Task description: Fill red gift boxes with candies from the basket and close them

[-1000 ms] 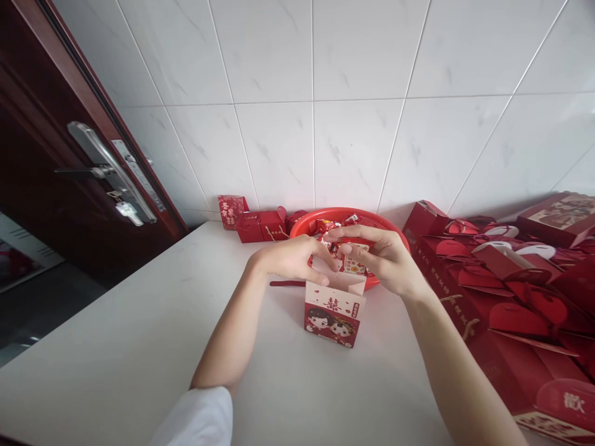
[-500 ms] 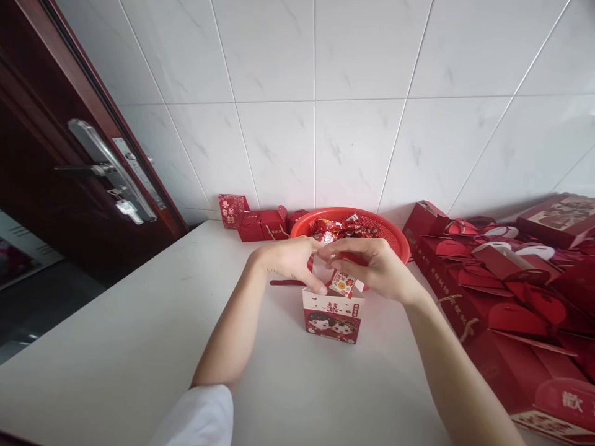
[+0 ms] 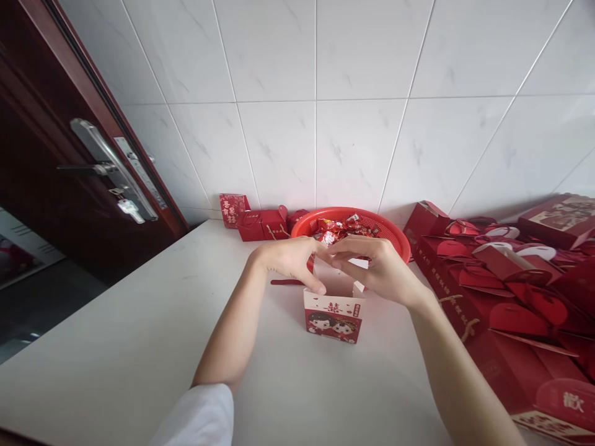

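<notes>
A small red and white paper gift box [image 3: 333,317] with two cartoon faces stands upright and open-topped on the table. My left hand [image 3: 292,259] is at its left side, the thumb bent over the near rim and the fingers reaching toward the back flap, gripping it. Over the box's opening is my right hand [image 3: 379,266], fingers stretched to the left with a gap between thumb and forefinger and nothing seen in them. Its fingertips come close to my left fingers. What lies inside the box is hidden.
Behind the box sits a red plastic basket [image 3: 395,234] of wrapped sweets [image 3: 331,230]. Closed red boxes [image 3: 264,224] stand by the wall at left. A large heap of red gift boxes [image 3: 515,291] fills the right side. A dark red strip [image 3: 286,282] lies behind my left wrist.
The flowered sweet packet that was under my right fingers has dropped out of sight into the box. My right fingers have parted a little; my left hand has hardly moved.
</notes>
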Demonstrator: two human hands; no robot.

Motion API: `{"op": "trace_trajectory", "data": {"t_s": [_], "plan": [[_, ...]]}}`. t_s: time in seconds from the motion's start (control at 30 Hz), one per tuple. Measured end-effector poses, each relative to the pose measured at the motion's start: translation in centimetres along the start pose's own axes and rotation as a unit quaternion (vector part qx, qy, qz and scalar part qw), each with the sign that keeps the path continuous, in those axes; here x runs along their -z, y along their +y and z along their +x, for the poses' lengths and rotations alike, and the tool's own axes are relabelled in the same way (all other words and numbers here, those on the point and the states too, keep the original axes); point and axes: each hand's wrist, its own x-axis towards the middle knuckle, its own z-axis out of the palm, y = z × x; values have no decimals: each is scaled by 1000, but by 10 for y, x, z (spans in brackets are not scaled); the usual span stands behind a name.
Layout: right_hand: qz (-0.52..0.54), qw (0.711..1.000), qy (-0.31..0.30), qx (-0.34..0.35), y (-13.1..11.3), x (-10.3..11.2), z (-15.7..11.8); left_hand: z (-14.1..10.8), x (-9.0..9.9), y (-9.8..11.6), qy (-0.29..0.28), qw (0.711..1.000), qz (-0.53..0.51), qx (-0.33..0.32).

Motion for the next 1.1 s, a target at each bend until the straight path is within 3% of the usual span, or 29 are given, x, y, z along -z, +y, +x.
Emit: {"op": "trace_trajectory", "data": {"t_s": [0.27, 0.47, 0.57, 0.67, 0.87, 0.97, 1.1], "plan": [[-105, 992, 28, -59, 6, 18, -4, 1, 0, -1, 3, 999, 41, -13], [-125, 975, -85, -163, 12, 32, -10, 1, -1, 3, 12, 997, 77, -22], [-111, 967, -112, -200, 16, 36, -11, 4, -2, 3, 69, 992, 83, -59], [-53, 972, -95, -210, 20, 40, -12, 6, -2, 1, 164, 980, 29, -112], [131, 978, -44, -157, 20, 43, -10, 8, -3, -1, 396, 901, -97, -150], [195, 973, 6, -124, 20, 40, -8, 10, -3, 3, 432, 880, -135, -147], [202, 970, 57, -124, 21, 39, -8, 10, -4, 8, 406, 891, -161, -126]]}}
